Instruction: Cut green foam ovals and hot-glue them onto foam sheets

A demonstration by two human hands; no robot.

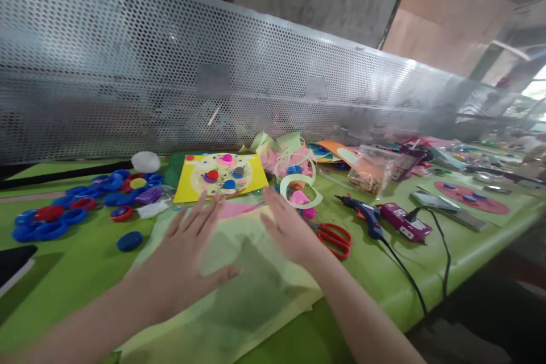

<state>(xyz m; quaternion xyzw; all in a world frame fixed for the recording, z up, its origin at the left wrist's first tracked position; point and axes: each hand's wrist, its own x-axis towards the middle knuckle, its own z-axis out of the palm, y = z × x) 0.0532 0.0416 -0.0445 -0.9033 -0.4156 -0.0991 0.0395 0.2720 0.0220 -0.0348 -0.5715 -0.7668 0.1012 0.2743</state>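
Note:
My left hand [183, 256] is held flat with its fingers stretched and the thumb pointing right, over a pale green sheet of paper [273, 313]. Opposite it, my right hand [290, 233] is also flat and open above the sheet's right side. Whether either palm touches the sheet I cannot tell. Beyond my fingertips lies a strip of pink paper [239, 210]. Behind that is a yellow card [185, 182] bearing a pale circle with colored bottle caps stuck on it. Red-handled scissors [336, 239] lie just right of my right hand.
Blue and red bottle caps [51, 222] are at left, with a single blue cap [129, 241] nearer. At right lie a blue glue gun [362, 213], a purple power strip [405, 220] and cords. Paper scraps [294, 153] lie against a perforated metal panel [264, 68].

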